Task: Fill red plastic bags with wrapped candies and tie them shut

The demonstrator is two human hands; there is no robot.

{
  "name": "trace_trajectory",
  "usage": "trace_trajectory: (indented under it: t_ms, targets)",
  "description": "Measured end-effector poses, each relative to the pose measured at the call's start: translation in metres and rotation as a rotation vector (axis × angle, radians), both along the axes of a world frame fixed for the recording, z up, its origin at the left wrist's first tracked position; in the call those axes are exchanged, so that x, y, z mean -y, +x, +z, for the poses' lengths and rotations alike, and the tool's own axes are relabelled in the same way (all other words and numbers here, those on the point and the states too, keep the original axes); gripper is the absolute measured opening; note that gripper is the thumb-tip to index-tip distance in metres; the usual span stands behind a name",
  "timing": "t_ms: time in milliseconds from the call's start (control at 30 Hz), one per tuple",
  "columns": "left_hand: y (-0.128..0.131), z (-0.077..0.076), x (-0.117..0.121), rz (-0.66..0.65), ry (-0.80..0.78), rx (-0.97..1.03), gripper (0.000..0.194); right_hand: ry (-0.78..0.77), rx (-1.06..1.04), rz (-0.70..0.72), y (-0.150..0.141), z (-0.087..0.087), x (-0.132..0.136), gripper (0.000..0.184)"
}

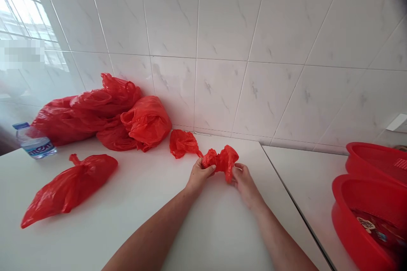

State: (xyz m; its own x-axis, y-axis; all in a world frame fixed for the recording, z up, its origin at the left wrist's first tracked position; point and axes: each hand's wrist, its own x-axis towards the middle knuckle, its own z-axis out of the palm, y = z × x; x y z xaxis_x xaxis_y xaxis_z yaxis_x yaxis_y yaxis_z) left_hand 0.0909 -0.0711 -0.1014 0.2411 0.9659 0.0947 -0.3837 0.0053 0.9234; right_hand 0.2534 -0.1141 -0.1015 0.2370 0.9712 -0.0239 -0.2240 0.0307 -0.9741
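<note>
A crumpled red plastic bag (218, 160) is held between my two hands above the white table. My left hand (200, 174) grips its left part, thumb on top and fingers curled beneath. At the bag's right end, my right hand (242, 178) pinches the edge; some of its fingers are hidden behind the plastic. Just left of my left hand, a second small crumpled red bag (182, 144) lies on the table close to the wall. Farther left lies a knotted, filled red bag (71, 184).
Several full red bags (92, 112) are heaped against the tiled wall (222, 21) at the back left, beside a water bottle (34, 142). Two red plastic baskets (340, 216) stand at the right, the nearer one holding packets. A seam (295, 203) divides the white tabletops (143, 207).
</note>
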Motion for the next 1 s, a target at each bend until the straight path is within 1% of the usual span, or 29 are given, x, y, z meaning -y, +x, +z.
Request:
trace_trajectory:
  t_ms: [67,133,233,333,433,533,633,733,800,833,900,967,1000]
  targets:
    - [0.001,0.002,0.002,-0.049,0.0,0.02,0.033,-0.004,0.12,-0.048,-0.007,-0.003,-0.001,0.05]
    - [-0.001,0.003,0.001,-0.048,-0.009,0.048,0.031,-0.031,0.091,-0.121,-0.001,-0.007,-0.004,0.04]
    - [-0.011,0.0,-0.009,0.057,-0.027,0.093,0.028,-0.076,-0.036,-0.219,0.027,-0.01,-0.009,0.026]
    - [-0.022,-0.003,-0.021,0.149,-0.028,0.119,0.025,-0.071,-0.11,-0.294,0.057,-0.01,-0.011,0.023]
    - [-0.029,-0.006,-0.027,0.202,-0.039,0.116,0.024,-0.047,-0.134,-0.355,0.075,-0.012,-0.013,0.019]
    - [-0.029,-0.007,-0.028,0.26,-0.056,0.092,0.023,-0.026,-0.115,-0.43,0.085,-0.013,-0.012,0.02]
    - [-0.026,-0.007,-0.025,0.308,-0.069,0.053,0.023,-0.012,-0.035,-0.509,0.09,-0.011,-0.009,0.03]
    - [-0.022,-0.006,-0.022,0.326,-0.081,0.031,0.026,-0.02,0.112,-0.65,0.085,0.0,-0.001,0.041]
    - [-0.019,-0.005,-0.021,0.318,-0.088,0.024,0.028,-0.002,0.289,-0.742,0.071,0.01,0.005,0.037]
    - [-0.018,-0.005,-0.02,0.31,-0.09,0.022,0.028,0.016,0.431,-0.756,0.061,0.015,0.008,0.033]
    - [-0.015,-0.005,-0.019,0.29,-0.093,0.023,0.028,0.069,0.791,-0.699,0.038,0.021,0.012,0.031]
    - [-0.014,-0.006,-0.017,0.266,-0.099,0.03,0.029,0.143,1.143,-0.576,0.017,0.023,0.013,0.034]
    - [-0.013,-0.006,-0.017,0.252,-0.102,0.037,0.03,0.18,1.27,-0.515,0.009,0.021,0.013,0.035]
